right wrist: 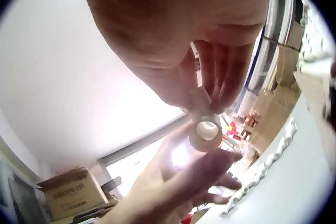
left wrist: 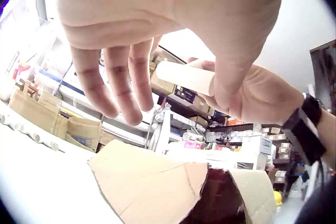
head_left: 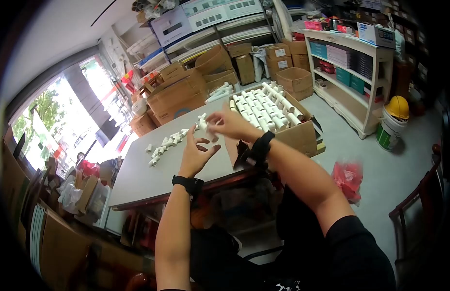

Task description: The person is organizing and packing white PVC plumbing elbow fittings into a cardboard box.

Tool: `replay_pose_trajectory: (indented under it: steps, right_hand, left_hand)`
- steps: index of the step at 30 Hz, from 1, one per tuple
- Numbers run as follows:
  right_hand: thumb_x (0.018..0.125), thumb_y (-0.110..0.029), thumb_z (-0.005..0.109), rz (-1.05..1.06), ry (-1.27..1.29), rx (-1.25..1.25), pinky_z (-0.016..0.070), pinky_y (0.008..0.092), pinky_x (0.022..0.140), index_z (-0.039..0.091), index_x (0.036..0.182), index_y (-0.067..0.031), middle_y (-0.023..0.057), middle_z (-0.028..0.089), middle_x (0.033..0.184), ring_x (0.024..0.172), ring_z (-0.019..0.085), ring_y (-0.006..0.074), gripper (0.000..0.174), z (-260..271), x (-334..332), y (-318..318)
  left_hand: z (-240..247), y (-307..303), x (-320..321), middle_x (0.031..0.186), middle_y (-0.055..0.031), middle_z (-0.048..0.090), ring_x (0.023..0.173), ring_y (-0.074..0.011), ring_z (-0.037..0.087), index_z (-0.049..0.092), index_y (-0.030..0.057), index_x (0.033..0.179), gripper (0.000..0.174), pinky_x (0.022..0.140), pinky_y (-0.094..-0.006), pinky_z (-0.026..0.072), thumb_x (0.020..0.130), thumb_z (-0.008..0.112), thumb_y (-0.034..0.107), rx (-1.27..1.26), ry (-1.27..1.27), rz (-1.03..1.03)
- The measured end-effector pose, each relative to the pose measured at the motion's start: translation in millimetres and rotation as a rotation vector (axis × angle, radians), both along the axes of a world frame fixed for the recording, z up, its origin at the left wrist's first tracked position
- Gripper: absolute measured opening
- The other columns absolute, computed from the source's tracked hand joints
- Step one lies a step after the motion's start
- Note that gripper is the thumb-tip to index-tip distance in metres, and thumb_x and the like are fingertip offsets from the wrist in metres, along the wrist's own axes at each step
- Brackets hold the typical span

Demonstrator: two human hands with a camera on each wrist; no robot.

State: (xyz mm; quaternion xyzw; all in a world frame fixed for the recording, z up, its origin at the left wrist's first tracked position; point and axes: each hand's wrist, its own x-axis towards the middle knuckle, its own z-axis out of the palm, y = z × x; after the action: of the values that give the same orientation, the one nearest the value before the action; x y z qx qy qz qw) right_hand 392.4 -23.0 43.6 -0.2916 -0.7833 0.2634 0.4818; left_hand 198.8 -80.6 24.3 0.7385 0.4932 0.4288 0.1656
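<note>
My right hand [head_left: 234, 125] pinches a white plastic pipe fitting [right wrist: 199, 106] by its upper stub, between thumb and fingertips. A round open end of the fitting shows in the right wrist view; in the left wrist view it appears as a short white tube [left wrist: 184, 75]. My left hand [head_left: 195, 156] is raised just beside it over the table [head_left: 137, 184], thumb spread from loosely bent fingers. Its thumb overlaps the tube's end in the left wrist view. Beyond the hands, several white tee fittings [head_left: 165, 141] lie in a slanting row on the tabletop.
At the table's right, a cardboard box [head_left: 300, 138] holds rows of white pipe pieces [head_left: 259, 109], one flap standing toward me. More white pipes [head_left: 220, 92] lie at the far edge. Large cartons [head_left: 179, 97] stand behind. A white shelf [head_left: 341, 92] and a bucket [head_left: 389, 133] stand right.
</note>
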Motion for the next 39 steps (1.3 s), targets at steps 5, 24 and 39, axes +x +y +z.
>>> replay_pose_trajectory:
  steps: [5, 24, 39]
  right_hand:
    - [0.086, -0.026, 0.07, -0.238, -0.031, 0.062, 0.052, 0.0295, 0.08, 0.065, 0.116, -0.0005, 0.0137, 0.071, 0.101, 0.089, 0.068, 0.0194, 0.039, 53.7, 109.1, 44.4]
    - [0.076, -0.015, 0.069, -0.586, -0.486, -0.044, 0.0531, 0.0345, 0.083, 0.071, 0.103, 0.0003, 0.0164, 0.071, 0.099, 0.093, 0.068, 0.0289, 0.031, -24.7, 275.8, 146.5]
    - [0.079, -0.013, 0.067, -0.616, -0.704, -0.013, 0.0519, 0.0398, 0.086, 0.07, 0.102, -0.0034, 0.0157, 0.071, 0.1, 0.096, 0.066, 0.0326, 0.025, -26.3, 258.0, 147.7]
  left_hand:
    - [1.5, -5.2, 6.8, 0.092, -0.0139, 0.068, 0.074, -0.0203, 0.064, 0.045, 0.0031, 0.134, 0.066, 0.07, -0.0323, 0.052, 0.082, 0.075, 0.031, 0.004, 0.127, -0.038]
    - [-17.9, -30.1, -0.6, 0.096, -0.0117, 0.069, 0.083, -0.0199, 0.067, 0.063, 0.0009, 0.113, 0.031, 0.07, -0.0319, 0.0547, 0.088, 0.067, 0.019, -0.222, 0.339, -0.082]
    - [-9.5, -40.6, -1.2, 0.098, -0.0123, 0.068, 0.087, -0.0208, 0.067, 0.063, 0.0032, 0.115, 0.029, 0.074, -0.0325, 0.054, 0.089, 0.066, 0.015, -0.248, 0.323, -0.077]
